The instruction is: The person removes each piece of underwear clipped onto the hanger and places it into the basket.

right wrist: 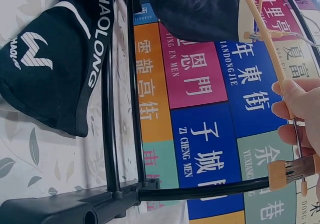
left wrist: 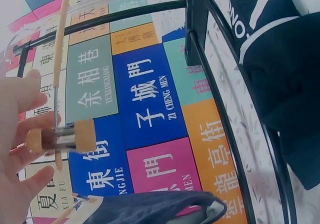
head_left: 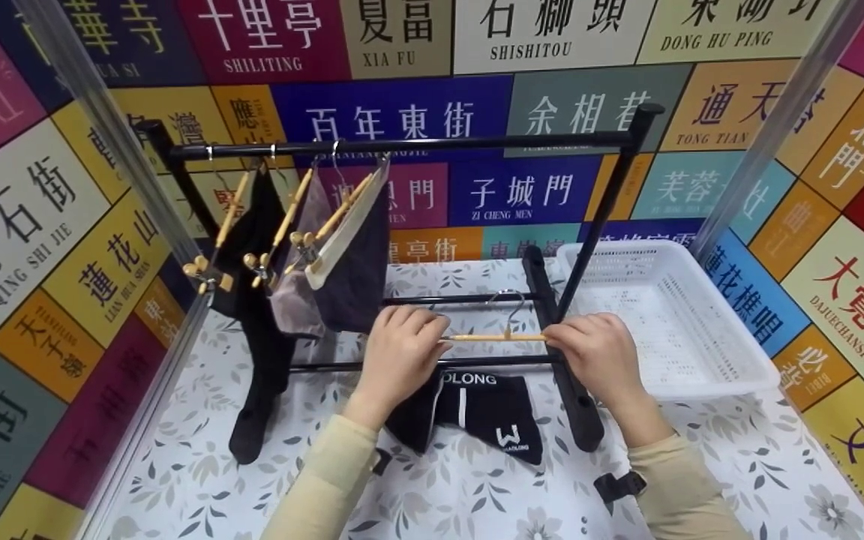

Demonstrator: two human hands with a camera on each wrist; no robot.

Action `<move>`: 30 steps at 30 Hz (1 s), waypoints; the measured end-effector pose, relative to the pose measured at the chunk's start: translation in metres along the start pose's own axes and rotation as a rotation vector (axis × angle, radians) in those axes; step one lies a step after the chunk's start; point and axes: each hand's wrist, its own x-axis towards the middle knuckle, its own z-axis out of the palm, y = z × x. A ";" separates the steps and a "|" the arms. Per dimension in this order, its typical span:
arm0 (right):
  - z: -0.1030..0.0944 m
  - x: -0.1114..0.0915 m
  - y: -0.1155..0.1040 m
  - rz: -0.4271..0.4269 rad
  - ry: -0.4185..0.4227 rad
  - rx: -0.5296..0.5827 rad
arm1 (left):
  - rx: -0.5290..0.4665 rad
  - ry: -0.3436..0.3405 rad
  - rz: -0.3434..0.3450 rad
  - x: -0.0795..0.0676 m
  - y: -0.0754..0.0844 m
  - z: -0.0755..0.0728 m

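A wooden clip hanger (head_left: pixel 488 337) with a metal hook is held level between both hands, in front of the rack's lower bars. My left hand (head_left: pixel 406 356) holds its left end; in the left wrist view the fingers lie about a wooden clip (left wrist: pixel 82 136). With thumb and fingers, my right hand (head_left: pixel 601 356) pinches the right part of the bar, beside another clip (right wrist: pixel 277 175). Nothing hangs from this hanger. Below it, black boxer briefs (head_left: pixel 492 409) with white lettering on the waistband lie on the table, partly behind the left hand and forearm.
A black garment rack (head_left: pixel 432 142) spans the table. On its left side hang several clip hangers with garments, among them dark blue boxer briefs (head_left: pixel 357 262). A white plastic basket (head_left: pixel 732 386) stands at the right. The tabletop (head_left: pixel 469 502) is leaf-patterned, and lettered panels surround it.
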 end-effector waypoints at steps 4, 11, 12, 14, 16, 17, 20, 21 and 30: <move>0.002 0.001 -0.002 -0.004 0.013 0.013 | -0.015 -0.003 0.004 -0.002 0.003 0.004; 0.006 0.002 -0.004 -0.026 0.033 0.013 | -0.009 0.005 0.006 -0.005 0.007 0.010; 0.006 0.002 -0.005 -0.027 0.034 0.011 | -0.012 0.010 0.005 -0.006 0.007 0.011; 0.007 0.002 -0.006 -0.029 0.032 0.008 | -0.015 0.018 0.000 -0.007 0.008 0.012; 0.007 0.002 -0.006 -0.031 0.028 0.007 | -0.016 0.020 -0.006 -0.008 0.009 0.013; 0.007 0.002 -0.006 -0.032 0.026 0.007 | -0.016 0.020 -0.008 -0.009 0.009 0.013; 0.007 0.001 -0.007 -0.031 0.021 0.010 | -0.017 0.012 -0.015 -0.011 0.010 0.014; 0.008 0.001 -0.007 -0.029 0.020 0.012 | -0.017 0.012 -0.016 -0.012 0.010 0.015; 0.009 0.000 -0.008 -0.012 0.025 0.030 | -0.009 0.068 -0.020 -0.013 0.011 0.018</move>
